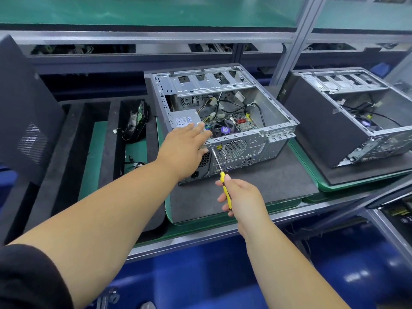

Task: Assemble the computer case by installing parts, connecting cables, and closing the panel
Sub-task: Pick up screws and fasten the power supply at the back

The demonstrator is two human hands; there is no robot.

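An open computer case [263, 141] lies on its side on a dark mat, its back panel toward me. Inside I see the grey power supply [182, 118], the motherboard with its fan [225, 130] and loose cables. My left hand [185, 148] lies flat with straight fingers on the power supply and the case's rear rim. My right hand [242, 197] grips a yellow-handled screwdriver [225, 186]; its tip touches the rear panel near the top edge, beside the fan grille.
A second open case [347, 121] lies on a mat to the right. A black side panel [24, 117] leans at the far left. Black foam slots [73, 141] hold a fan part [136, 121] and a small cable. A metal rail runs along the bench's front edge.
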